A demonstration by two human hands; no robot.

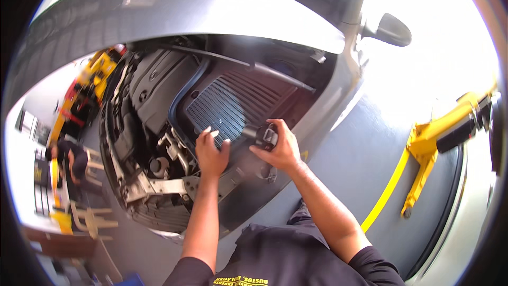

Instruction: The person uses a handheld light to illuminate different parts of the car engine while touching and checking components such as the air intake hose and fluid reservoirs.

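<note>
My right hand grips a short black flashlight over the front corner of a car's engine bay. A bluish bright patch lies on the slatted dark panel in front of it. My left hand is beside the flashlight, fingers apart and thumb out, above the near edge of the panel. Its fingertips look pale in the light, and I cannot tell whether they touch the panel. To the left is the dark plastic engine cover, with a round reservoir cap nearer me.
The raised silver hood arches over the bay, with a prop rod beneath it. A side mirror juts out at upper right. Yellow lift arms stand on the right. Far left, another person is near wooden stools.
</note>
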